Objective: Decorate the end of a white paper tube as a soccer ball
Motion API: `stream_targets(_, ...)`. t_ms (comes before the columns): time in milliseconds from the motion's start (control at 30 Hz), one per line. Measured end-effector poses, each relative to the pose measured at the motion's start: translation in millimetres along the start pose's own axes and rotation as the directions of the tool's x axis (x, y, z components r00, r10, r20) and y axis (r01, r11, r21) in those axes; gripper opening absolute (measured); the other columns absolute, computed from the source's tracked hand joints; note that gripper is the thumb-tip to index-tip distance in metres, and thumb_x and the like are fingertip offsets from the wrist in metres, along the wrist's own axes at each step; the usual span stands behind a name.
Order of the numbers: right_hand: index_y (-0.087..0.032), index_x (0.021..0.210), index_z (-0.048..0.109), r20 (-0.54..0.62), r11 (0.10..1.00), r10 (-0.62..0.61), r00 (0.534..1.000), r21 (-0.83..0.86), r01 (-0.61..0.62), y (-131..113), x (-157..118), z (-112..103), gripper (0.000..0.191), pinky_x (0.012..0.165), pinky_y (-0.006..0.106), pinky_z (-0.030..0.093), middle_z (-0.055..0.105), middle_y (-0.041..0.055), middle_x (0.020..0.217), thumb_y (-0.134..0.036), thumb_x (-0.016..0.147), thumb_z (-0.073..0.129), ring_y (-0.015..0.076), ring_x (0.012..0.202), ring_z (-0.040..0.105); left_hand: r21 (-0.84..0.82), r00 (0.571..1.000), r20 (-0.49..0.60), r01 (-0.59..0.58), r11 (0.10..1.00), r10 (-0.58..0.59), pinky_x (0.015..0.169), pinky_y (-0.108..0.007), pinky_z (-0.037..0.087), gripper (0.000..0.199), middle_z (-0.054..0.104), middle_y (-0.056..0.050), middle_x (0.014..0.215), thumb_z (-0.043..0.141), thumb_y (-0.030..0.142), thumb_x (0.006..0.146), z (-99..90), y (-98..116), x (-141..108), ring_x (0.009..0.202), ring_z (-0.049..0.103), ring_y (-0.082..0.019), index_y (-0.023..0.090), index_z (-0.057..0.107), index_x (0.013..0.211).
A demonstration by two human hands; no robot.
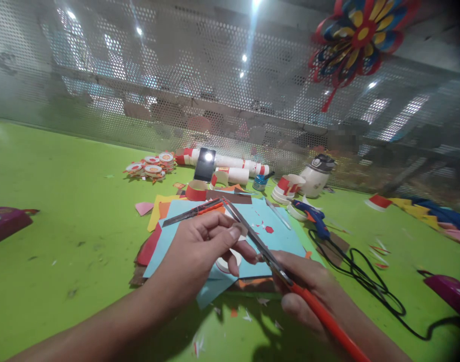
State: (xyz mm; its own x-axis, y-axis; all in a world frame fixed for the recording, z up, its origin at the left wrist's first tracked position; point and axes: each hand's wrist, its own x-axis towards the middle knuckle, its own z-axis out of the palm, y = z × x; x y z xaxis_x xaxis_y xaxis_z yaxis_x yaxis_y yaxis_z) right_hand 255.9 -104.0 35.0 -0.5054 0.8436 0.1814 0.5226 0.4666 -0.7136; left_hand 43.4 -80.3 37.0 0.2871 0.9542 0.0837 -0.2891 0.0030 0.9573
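My left hand [210, 241] pinches a small white paper piece [242, 232] between thumb and fingers, over the stack of coloured paper. My right hand [308, 286] is closed round long scissors [282, 274] with red-orange handles; their blades point up and left, beside the white piece. Light-blue sheets [286, 246] lie on top of the stack. Under my left fingers rests a round white piece [230, 261], partly hidden. A craft knife [192, 212] and another orange-handled tool lie behind my left hand.
A blue glue gun [314, 216] with a black cable [365, 281] lies at right. Behind the paper stand a phone [204, 165], white paper tubes [233, 176], a blue bottle [260, 182], paper cups [286, 189] and a white jar [317, 176]. Round paper pieces [153, 171] sit back left.
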Motion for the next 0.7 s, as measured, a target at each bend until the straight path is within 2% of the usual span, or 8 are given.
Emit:
stream_targets(133,-0.019,0.094,0.067,-0.028,0.999,0.023,0.999,-0.037,-0.024,-1,0,1,0.058,0.050,0.025,0.033,0.051,-0.0009,0.064,-0.072,0.086,0.043,0.0124,0.054,0.042,-0.013,1.000,0.000,0.008,1.000,-0.008,0.053,-0.021,0.046,0.017,0.075,-0.008,0.072,0.064,0.028,0.086,0.4,1,0,0.052,0.058,-0.010,0.014,0.059,0.078)
stream_targets(233,-0.018,0.100,0.068,-0.038,0.996,0.057,0.998,-0.064,-0.059,1,2,0,0.053,0.054,0.025,0.038,0.060,0.0012,0.069,-0.064,0.091,0.042,0.0141,0.058,0.050,-0.030,1.000,0.004,0.005,1.000,-0.005,0.053,-0.021,0.047,0.016,0.075,-0.007,0.072,0.064,0.028,0.087,0.5,0,0,0.052,0.058,-0.010,0.014,0.058,0.080)
stream_targets(400,-0.019,0.101,0.070,-0.092,0.945,0.229,0.969,-0.218,-0.244,12,10,-2,0.039,0.061,0.026,0.045,0.069,0.0032,0.077,-0.053,0.089,0.053,0.0181,0.067,0.060,-0.029,1.000,-0.003,-0.018,0.999,0.018,0.055,-0.021,0.046,0.016,0.076,-0.007,0.073,0.062,0.028,0.088,0.4,-1,-1,0.052,0.059,-0.009,0.014,0.059,0.081)
stream_targets(533,-0.022,0.108,0.070,-0.164,0.861,0.315,0.935,-0.366,-0.354,31,16,-7,0.034,0.072,0.031,0.048,0.074,0.0084,0.098,-0.046,0.089,0.055,0.0256,0.086,0.067,-0.041,0.999,0.002,-0.041,0.998,0.041,0.057,-0.021,0.047,0.013,0.076,-0.006,0.073,0.062,0.027,0.088,0.7,-1,-1,0.055,0.061,-0.010,0.014,0.060,0.086)
stream_targets(700,-0.019,0.120,0.066,-0.207,0.677,0.396,0.895,-0.592,-0.437,58,19,-11,0.037,0.074,0.033,0.046,0.072,0.0150,0.104,-0.034,0.090,0.051,0.0309,0.096,0.066,-0.082,0.999,0.005,-0.050,0.995,0.051,0.058,-0.022,0.049,0.012,0.077,-0.007,0.076,0.065,0.024,0.086,1.4,-3,1,0.057,0.065,-0.011,0.014,0.060,0.090)
